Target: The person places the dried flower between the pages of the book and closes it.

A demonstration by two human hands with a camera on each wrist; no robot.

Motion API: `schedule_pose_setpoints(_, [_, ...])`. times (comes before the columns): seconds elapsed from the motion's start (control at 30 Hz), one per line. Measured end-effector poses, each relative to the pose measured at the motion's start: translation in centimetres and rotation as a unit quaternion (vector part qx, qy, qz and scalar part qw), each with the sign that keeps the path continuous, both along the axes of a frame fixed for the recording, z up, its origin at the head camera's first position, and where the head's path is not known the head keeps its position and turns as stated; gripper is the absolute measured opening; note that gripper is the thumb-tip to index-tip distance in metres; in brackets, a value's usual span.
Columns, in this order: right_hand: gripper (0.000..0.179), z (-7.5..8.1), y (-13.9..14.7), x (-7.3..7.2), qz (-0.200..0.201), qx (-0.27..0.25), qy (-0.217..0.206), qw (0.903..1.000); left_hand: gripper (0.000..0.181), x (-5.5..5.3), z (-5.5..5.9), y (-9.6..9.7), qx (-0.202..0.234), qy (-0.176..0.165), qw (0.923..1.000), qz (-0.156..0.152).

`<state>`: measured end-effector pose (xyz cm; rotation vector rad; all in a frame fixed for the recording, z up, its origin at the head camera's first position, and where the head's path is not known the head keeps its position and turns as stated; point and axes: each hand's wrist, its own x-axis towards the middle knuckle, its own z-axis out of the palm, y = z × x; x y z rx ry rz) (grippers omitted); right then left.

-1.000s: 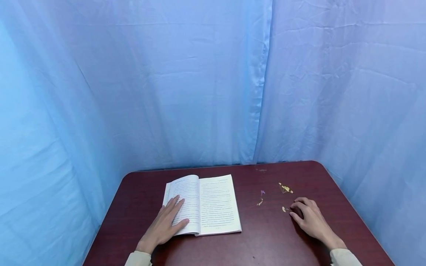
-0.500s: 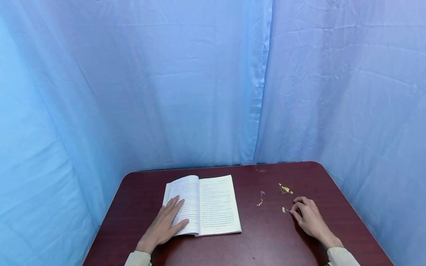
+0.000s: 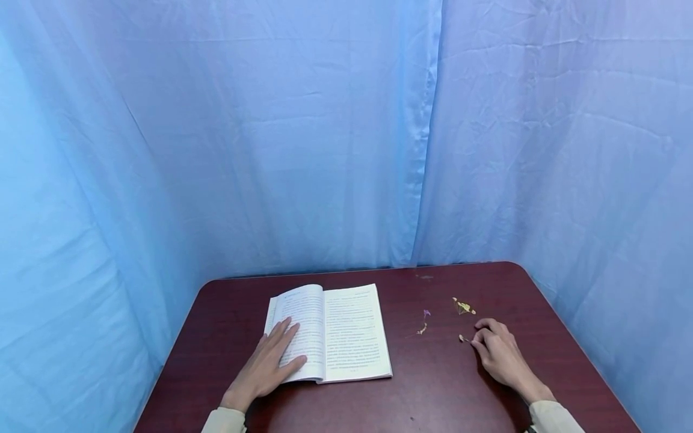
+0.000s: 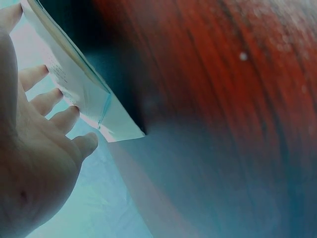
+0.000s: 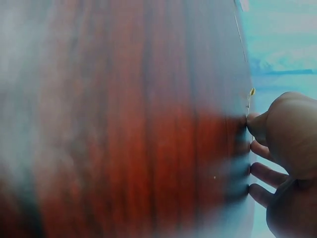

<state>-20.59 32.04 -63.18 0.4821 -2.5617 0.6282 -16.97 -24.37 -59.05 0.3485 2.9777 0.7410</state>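
Observation:
An open book (image 3: 354, 337) with printed pages lies on the left half of the dark red table. My left hand (image 3: 266, 361) rests flat on its left page, fingers spread. In the left wrist view the fingertips touch the page near the book's edge (image 4: 79, 94). At the right, my right hand (image 3: 503, 355) pinches the thin stem of a small pale dried flower (image 3: 462, 338) between thumb and forefinger. The flower's head points left, just above or on the table. Beyond it lie a yellow dried flower sprig (image 3: 464, 307) and a purple-and-yellow dried sprig (image 3: 425, 322).
The dark red table (image 3: 400, 403) has rounded far corners. Blue curtains (image 3: 325, 150) hang close behind it and along both sides.
My right thumb and forefinger have closed on the flower's stem, and its head has turned slightly. The left hand and the book have stayed in place.

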Motion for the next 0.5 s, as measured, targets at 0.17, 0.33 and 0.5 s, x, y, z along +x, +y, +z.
schedule_pose_setpoints(0.17, [0.03,0.03,-0.06,0.1,-0.005,-0.004,-0.019,0.9998,0.085,0.03,0.01,0.03,0.001,0.001,1.0,0.001])
schedule_pose_setpoints(0.33, [0.029,0.4,-0.06,0.14,-0.005,-0.013,-0.024,0.9996,0.085,0.02,-0.07,0.01,0.002,-0.001,1.0,0.001])
schedule_pose_setpoints(0.5, [0.029,0.92,-0.24,0.14,-0.002,-0.02,-0.019,0.9996,0.085,0.0,-0.13,-0.03,0.003,-0.003,1.0,0.0])
